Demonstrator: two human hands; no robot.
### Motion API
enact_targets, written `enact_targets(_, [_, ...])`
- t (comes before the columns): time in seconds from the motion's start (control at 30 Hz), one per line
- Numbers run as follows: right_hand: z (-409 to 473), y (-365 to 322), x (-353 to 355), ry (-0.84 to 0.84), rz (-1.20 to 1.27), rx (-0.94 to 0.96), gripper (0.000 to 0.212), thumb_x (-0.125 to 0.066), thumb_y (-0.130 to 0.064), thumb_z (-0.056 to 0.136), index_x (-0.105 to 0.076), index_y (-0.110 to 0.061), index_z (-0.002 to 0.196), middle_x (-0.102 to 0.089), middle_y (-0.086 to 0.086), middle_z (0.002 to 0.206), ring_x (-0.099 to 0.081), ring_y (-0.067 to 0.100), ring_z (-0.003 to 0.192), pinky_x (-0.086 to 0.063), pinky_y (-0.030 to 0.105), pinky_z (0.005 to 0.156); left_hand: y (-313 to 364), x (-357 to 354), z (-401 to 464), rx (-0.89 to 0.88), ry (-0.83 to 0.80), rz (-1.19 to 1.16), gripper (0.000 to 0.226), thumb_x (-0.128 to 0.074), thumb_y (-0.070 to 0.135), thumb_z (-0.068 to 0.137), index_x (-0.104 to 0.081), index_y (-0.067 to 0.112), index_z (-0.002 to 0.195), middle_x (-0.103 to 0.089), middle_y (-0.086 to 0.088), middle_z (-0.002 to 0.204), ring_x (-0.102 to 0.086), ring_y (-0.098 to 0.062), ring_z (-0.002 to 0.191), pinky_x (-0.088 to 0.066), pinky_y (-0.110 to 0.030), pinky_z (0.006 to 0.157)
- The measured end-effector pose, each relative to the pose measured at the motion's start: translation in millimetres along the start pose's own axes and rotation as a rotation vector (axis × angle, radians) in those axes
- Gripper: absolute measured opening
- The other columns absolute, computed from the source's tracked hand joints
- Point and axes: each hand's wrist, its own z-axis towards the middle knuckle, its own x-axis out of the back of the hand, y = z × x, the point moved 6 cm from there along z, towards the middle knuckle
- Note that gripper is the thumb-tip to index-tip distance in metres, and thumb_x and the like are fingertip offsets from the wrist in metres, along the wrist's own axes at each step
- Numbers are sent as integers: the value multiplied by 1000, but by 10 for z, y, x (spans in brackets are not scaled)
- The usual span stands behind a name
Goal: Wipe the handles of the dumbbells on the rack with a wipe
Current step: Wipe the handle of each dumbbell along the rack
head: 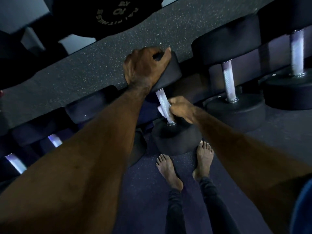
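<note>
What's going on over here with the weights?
A person is cleaning dumbbells on a rack. Their left hand grips the top end of one dumbbell to steady it, while the right hand pinches a white wipe around its metal handle. Neighbouring dumbbells sit alongside.

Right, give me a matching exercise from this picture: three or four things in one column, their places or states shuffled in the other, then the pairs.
Things:
1. left hand
2. right hand
3. wipe
4. bare feet

States:
A. on the dark floor below
B. wrapped against the metal handle
C. gripping the dumbbell's upper head
D. pinching the wipe on the handle

Pairs: 1-C, 2-D, 3-B, 4-A
</note>
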Motion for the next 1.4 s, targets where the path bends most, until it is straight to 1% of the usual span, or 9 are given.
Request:
enact_targets(0.03, [-46,80,-16,-14,-15,-20,13,-60,3,83,-72,3,77,-74,15,76,-64,23,76,-51,30,64,-6,-3,-1,-1,2,4,58,-44,79,92,-82,35,101,-81,2,101,-74,-28,96,-55,-34,81])
enact_targets(0.13, [6,60,22,13,180,-30,33,-55,-9,67,-75,5,90,-76,21,91,-65,24,78,-48,31,65,-10,-16,2,3,-4,8,60,-43,79,92,-82,34,99,-81,1,101,-74,-29,94,-54,-34,78])
enact_targets(0.27, [125,-54,130,164,365,6,25,-54,-4,96,-76,-16,92,-74,5,94,-63,18,88,-49,33,77,-5,-27,-2,-3,-18,1,61,-41,80,92,-81,34,97,-81,4,97,-74,-25,90,-55,-35,78])
enact_targets(0.4, [-25,175,77,71,144,-2,30,-52,4,96,-78,-3,108,-78,11,96,-62,7,72,-44,10,54,-28,-23,9,21,-10,-17,60,-40,82,91,-80,39,99,-81,5,96,-74,-25,91,-57,-38,83])
enact_targets(0.6, [178,-44,149,128,342,80,22,-59,5,93,-74,-10,100,-71,11,90,-57,25,85,-46,38,75,4,0,-5,-12,-21,13,61,-40,79,93,-82,36,101,-82,4,99,-74,-25,93,-54,-35,82])
enact_targets(0.8, [-23,300,134,108,197,31,29,-59,12,87,-78,0,106,-73,3,80,-62,5,64,-49,23,65,16,2,-3,-4,-20,2,60,-42,78,93,-83,35,103,-82,5,101,-75,-25,96,-51,-33,83])
enact_targets(1.03, [46,-121,192,156,429,132,21,-69,6,90,-76,-7,105,-77,3,95,-70,8,81,-55,17,67,34,17,-16,-8,-28,-12,57,-44,76,96,-84,36,105,-82,6,103,-75,-23,96,-52,-33,84])
enact_targets(1.17, [-73,261,185,191,212,67,32,-74,1,79,-82,-13,107,-81,2,94,-75,12,85,-62,31,83,31,38,-19,-4,-8,-18,53,-48,75,96,-83,37,106,-82,5,105,-75,-26,99,-54,-35,87])
enact_targets(1.4, [-38,-18,265,275,160,206,33,-82,-3,78,-82,-17,108,-81,-6,94,-77,6,90,-61,27,89,51,39,-30,-13,-5,-9,55,-46,75,96,-83,35,103,-82,3,100,-75,-26,93,-54,-35,81])
